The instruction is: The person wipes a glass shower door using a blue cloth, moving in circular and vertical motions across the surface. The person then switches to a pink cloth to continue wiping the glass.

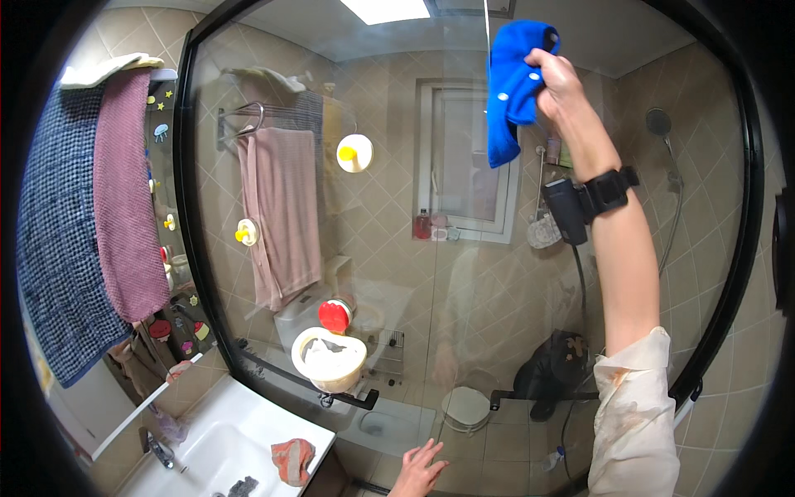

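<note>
My right hand (559, 84) is raised high at the upper right, its fingers closed on a blue cloth (512, 93) with white spots. The cloth lies at the glass shower panel (385, 186), near the vertical edge of a pane; whether it presses on the glass I cannot tell. A black device is strapped to the right forearm, above a rolled pale sleeve. Low in the middle is my left hand (421, 469), fingers spread and holding nothing, in front of the lower glass.
Suction hooks and a cream container (329, 360) are on the glass, above a black handle (357, 401). Lower left, a white sink (211, 435) holds a dark cloth (242, 486); an orange and grey cloth (293, 461) lies on its rim. Towels (130, 199) hang left.
</note>
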Demonstrator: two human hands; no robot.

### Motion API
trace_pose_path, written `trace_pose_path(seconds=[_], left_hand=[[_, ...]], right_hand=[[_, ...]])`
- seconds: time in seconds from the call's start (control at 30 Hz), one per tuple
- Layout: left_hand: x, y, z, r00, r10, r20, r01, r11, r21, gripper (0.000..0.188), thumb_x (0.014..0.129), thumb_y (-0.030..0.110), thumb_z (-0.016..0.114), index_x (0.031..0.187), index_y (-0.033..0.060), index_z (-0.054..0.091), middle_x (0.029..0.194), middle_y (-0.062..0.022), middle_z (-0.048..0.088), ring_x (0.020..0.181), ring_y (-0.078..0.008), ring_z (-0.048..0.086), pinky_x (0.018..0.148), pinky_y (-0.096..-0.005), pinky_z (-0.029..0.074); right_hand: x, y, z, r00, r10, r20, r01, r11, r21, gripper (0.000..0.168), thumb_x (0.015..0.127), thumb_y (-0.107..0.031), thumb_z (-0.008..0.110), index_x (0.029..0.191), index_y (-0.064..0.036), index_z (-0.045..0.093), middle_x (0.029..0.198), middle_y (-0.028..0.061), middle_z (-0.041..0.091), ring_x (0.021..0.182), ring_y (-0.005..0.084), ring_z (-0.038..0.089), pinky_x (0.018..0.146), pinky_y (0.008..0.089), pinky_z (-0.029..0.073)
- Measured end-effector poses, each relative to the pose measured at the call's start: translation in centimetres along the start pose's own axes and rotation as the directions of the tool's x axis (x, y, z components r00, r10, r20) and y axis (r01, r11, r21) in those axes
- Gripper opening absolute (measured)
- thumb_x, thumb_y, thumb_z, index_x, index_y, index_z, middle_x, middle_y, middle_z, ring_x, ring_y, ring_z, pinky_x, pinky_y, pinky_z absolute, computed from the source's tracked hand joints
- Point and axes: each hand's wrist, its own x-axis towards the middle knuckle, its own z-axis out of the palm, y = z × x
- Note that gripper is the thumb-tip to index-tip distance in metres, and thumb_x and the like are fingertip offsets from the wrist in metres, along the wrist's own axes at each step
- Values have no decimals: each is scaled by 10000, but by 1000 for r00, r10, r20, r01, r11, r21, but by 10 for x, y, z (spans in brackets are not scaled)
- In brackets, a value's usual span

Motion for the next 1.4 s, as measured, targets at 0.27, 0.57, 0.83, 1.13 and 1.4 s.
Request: trace_pose_path(seconds=[0.27,0.57,0.83,1.13,1.4], left_hand=[[-2,11,17,996,-71,53,71,998,3,253,738,26,627,991,40,613,1363,-186,479,1323,-370,390,1035,-511,322],[46,45,34,994,-28,102,24,999,42,208,768,33,626,975,25,607,1377,-184,467,1298,-369,414,1022,-483,352],[39,39,46,995,-45,87,45,999,1,225,794,62,626,1018,39,618,1402,-165,453,1308,-350,410,1019,-478,366],[22,8,3,991,-132,19,133,991,-10,264,785,50,628,1049,56,621,1385,-156,469,1282,-351,432,999,-456,385],[-6,-16,-20,979,-205,-3,205,979,10,226,772,44,642,997,49,629,1351,-178,501,1222,-361,477,966,-439,406]], right_hand=[[21,-6,35,962,-44,271,-64,923,379,344,903,-465,604,946,-125,631,853,9,615,769,128,583,685,282,485],[-16,37,-8,828,134,544,-106,991,-83,787,911,-662,392,1380,-31,395,1313,133,525,1171,211,545,955,363,487],[-38,56,-1,919,85,385,-117,991,61,806,830,-721,512,1197,-8,431,1150,138,534,1093,217,528,933,348,448],[-14,7,35,942,75,328,-109,990,87,857,869,-708,438,1327,16,437,1300,178,548,1136,272,567,965,451,480],[35,23,41,942,1,334,-80,972,222,751,884,-667,460,1199,11,518,1179,185,583,1064,311,575,947,466,460]])
